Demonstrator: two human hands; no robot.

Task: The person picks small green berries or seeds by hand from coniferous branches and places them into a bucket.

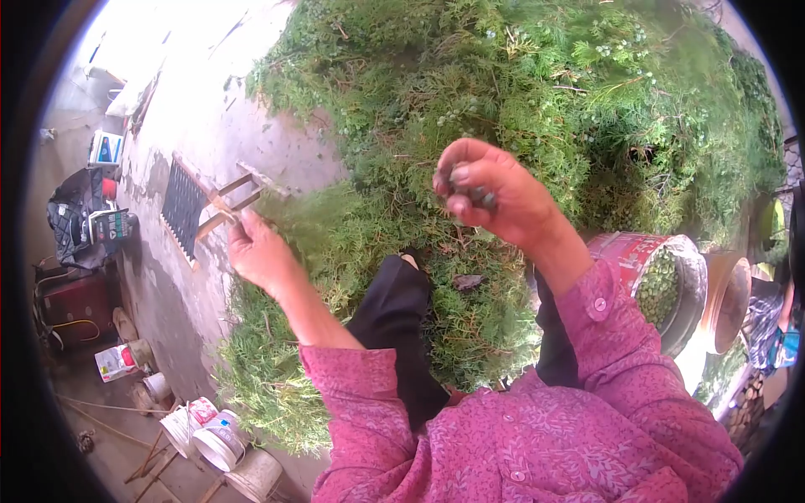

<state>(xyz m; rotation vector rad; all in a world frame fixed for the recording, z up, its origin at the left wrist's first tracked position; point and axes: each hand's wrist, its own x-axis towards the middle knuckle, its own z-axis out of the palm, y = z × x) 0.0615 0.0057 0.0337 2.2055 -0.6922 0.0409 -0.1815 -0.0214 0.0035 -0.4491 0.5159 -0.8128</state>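
My left hand (262, 254) is closed in a pinch on the stem of an evergreen sprig (312, 220), whose leafy part is blurred by motion and spreads to the right of the fingers. My right hand (507, 191) is raised over the greenery, its fingers curled round several small grey-green cones (480, 196). Beneath both hands lies a large heap of cut evergreen branches (419, 126), with small pale cones on some twigs. Close to my right forearm stands a red and white bucket (616, 251) holding many green cones (658, 289).
A low wooden seat or frame with a dark slatted top (183, 205) lies on the concrete floor to the left. White buckets (220, 443) stand at lower left, near a dark bag (77, 214). A second, tan container (728, 302) is beside the red bucket.
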